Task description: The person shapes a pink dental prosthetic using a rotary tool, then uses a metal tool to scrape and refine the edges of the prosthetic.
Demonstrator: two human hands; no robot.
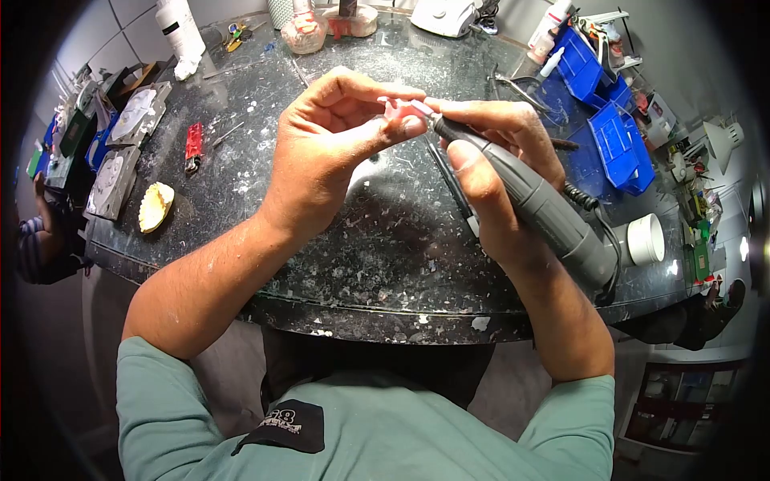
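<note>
My left hand [325, 148] pinches a small pink denture piece [395, 107] between thumb and fingertips, above the middle of the bench. A thick grey rotary handpiece [525, 184] lies in my right hand [505, 160], its fingers wrapped round the front part. The light-coloured tip of the handpiece [420, 107] is right at the denture piece. Its body slants down to the right, beside my right wrist, with a coiled black cord [579, 196] near its back. Part of the denture piece is hidden by my left fingers.
On the dark, spotted bench [385, 272] lie a yellowish dental cast [156, 207], a red lighter [194, 147] and a dark rod [453, 188]. A white jar [645, 240] stands at right, near blue bins [622, 148]. A white bottle [178, 32] stands at back left.
</note>
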